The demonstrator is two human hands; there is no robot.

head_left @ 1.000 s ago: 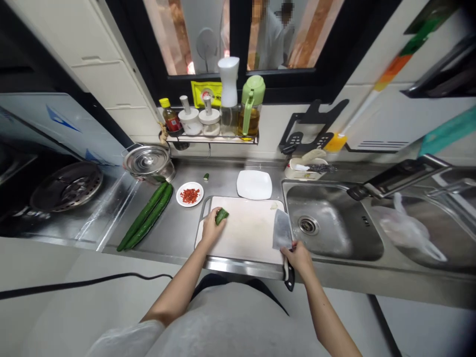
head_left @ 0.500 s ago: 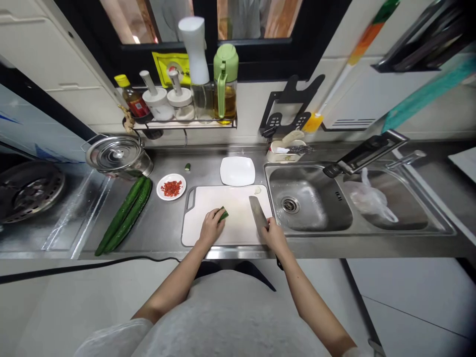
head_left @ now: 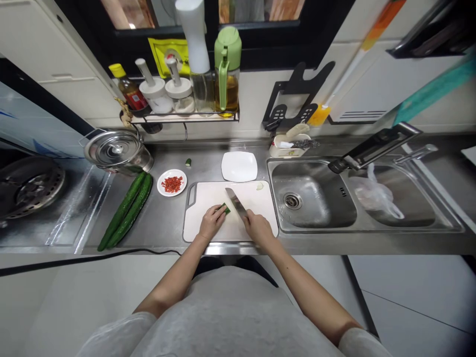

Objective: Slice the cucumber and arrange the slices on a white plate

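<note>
A person in a gray short-sleeved top works at a steel counter [head_left: 167,225], both bare hands over a white cutting board [head_left: 203,196] at the center of the frame; the left hand [head_left: 211,224] rests at the board's left half, its fingers clamped on a short green cucumber piece [head_left: 226,209]; the right hand [head_left: 259,229], right of center, has its fingers wrapped around a knife [head_left: 235,201], whose handle is mostly hidden by the grip; the blade slants toward the upper left, just beside the cucumber piece, though whether the two touch cannot be told; a pale scrap [head_left: 259,186] lies near the board's upper right corner; a white square plate [head_left: 240,166] sits just above the board, and left of center a small round dish [head_left: 162,191] holds chopped red bits [head_left: 172,184]; a cucumber stub [head_left: 188,162] lies above and to the right of the dish; two whole cucumbers [head_left: 126,210] lie side by side at left, below a lidded steel pot [head_left: 118,148]; at right, a plastic bag [head_left: 377,193] lies in the farther basin of a double sink [head_left: 316,193]; seasoning bottles line a rack [head_left: 186,117] at upper center.
</note>
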